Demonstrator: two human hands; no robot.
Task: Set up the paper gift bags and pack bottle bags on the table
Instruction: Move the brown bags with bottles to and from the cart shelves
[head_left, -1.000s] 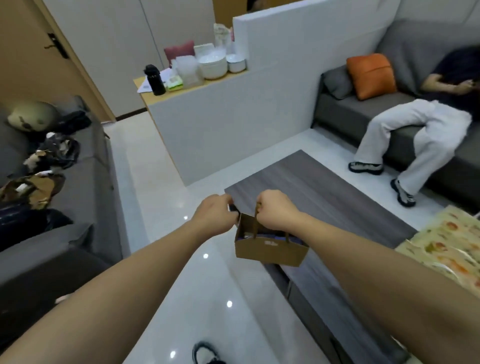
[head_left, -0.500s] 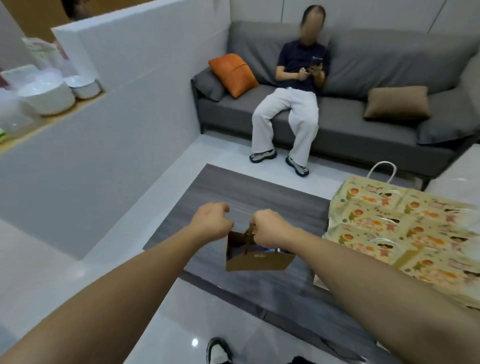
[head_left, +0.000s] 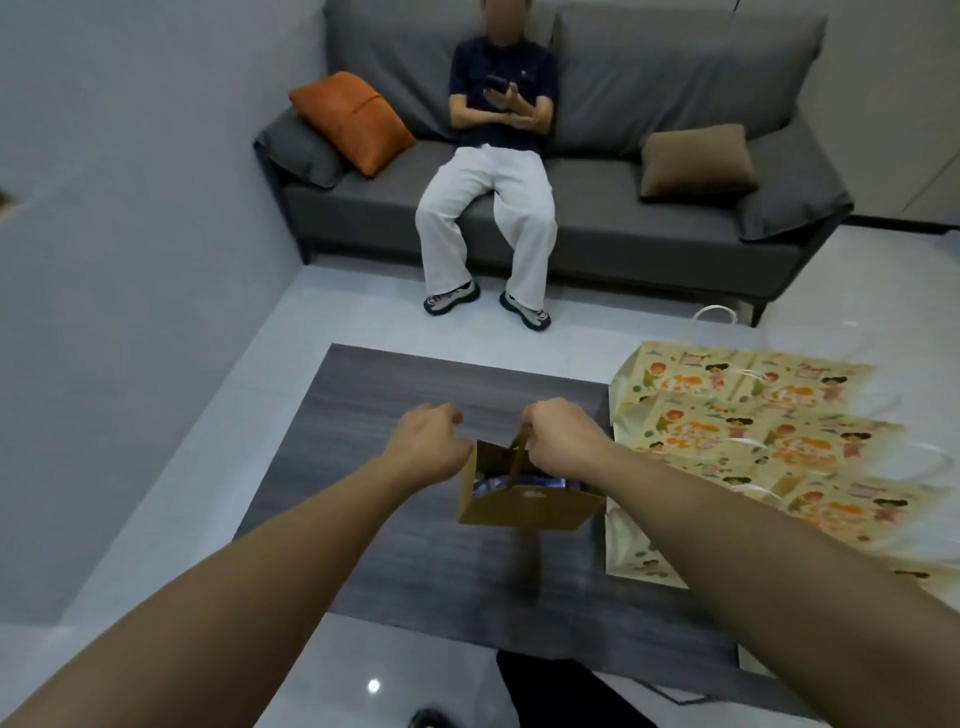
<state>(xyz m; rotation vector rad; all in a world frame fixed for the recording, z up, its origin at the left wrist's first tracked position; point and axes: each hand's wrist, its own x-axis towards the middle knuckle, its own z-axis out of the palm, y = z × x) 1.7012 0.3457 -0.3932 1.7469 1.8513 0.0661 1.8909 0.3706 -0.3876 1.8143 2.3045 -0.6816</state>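
Brown paper gift bag (head_left: 524, 501) is held above the dark tabletop (head_left: 395, 395) by its handle, gripped in the curled fingers of the right hand (head_left: 558, 434); the left hand (head_left: 428, 441), fingers loosely curled, is seen beside the bag's left edge, just left of flat printed bags (head_left: 769, 441)

Grey sofa (head_left: 623, 228) against the far wall, seated person (head_left: 493, 171) on it.
Orange cushion (head_left: 350, 122) propped at the left end, brown cushion (head_left: 696, 161) toward the right; phone (head_left: 497, 84) held in both hands, white trousers, grey shoes on the pale tiled floor (head_left: 171, 499).
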